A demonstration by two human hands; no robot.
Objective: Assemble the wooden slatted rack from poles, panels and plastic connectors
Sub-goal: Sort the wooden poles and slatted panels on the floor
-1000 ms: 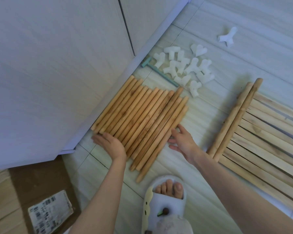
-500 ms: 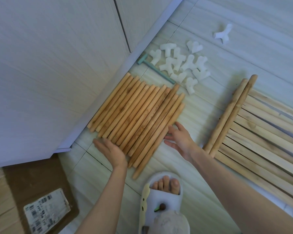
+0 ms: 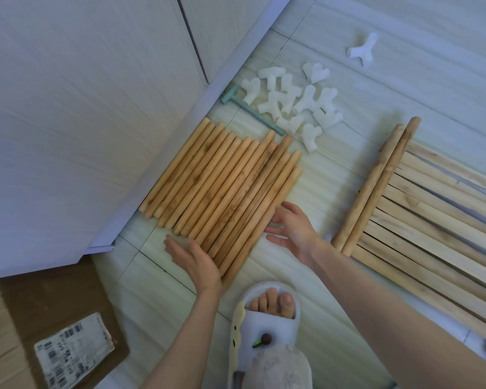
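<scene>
Sorting step: both hands, fingers straight, square up the poles (image 3: 222,189) at frame centre, left hand (image 3: 192,259) against their near ends, right hand (image 3: 292,228) alongside. Next move likely calls for fetching connectors (image 3: 295,102), upper centre.

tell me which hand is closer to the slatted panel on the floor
Right. The right hand lies between the row of poles and the slatted panel, a short gap from it. The left hand is beyond the poles' near ends, farther away.

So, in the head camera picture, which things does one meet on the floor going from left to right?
Cardboard box → left hand → row of wooden poles → right hand → slatted panels.
</scene>
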